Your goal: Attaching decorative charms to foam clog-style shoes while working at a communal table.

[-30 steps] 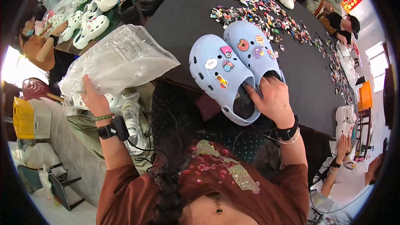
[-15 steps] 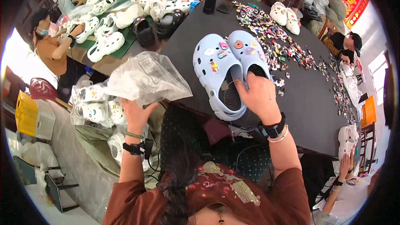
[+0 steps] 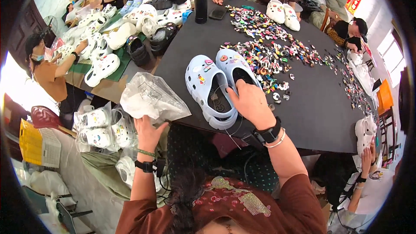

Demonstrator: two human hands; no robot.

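Two pale blue clogs (image 3: pixel 211 87) with small coloured charms lie side by side at the near edge of the black table (image 3: pixel 320 112). My right hand (image 3: pixel 250 104) grips them at their heel ends. My left hand (image 3: pixel 148 132) holds up a crumpled clear plastic bag (image 3: pixel 149 98) at the table's left edge, beside the clogs. Both wrists wear dark bands.
Many small coloured charms (image 3: pixel 277 54) are scattered over the table's middle and right. A white clog pair (image 3: pixel 283 14), a dark flask (image 3: pixel 200 4) and a phone (image 3: pixel 217 13) sit at the far side. Bagged white clogs (image 3: pixel 102 128) pile up at my left. Other people sit around.
My left hand has lowered the plastic bag and brought it closer to the table edge. My right hand stays on the blue clogs, which have shifted slightly.
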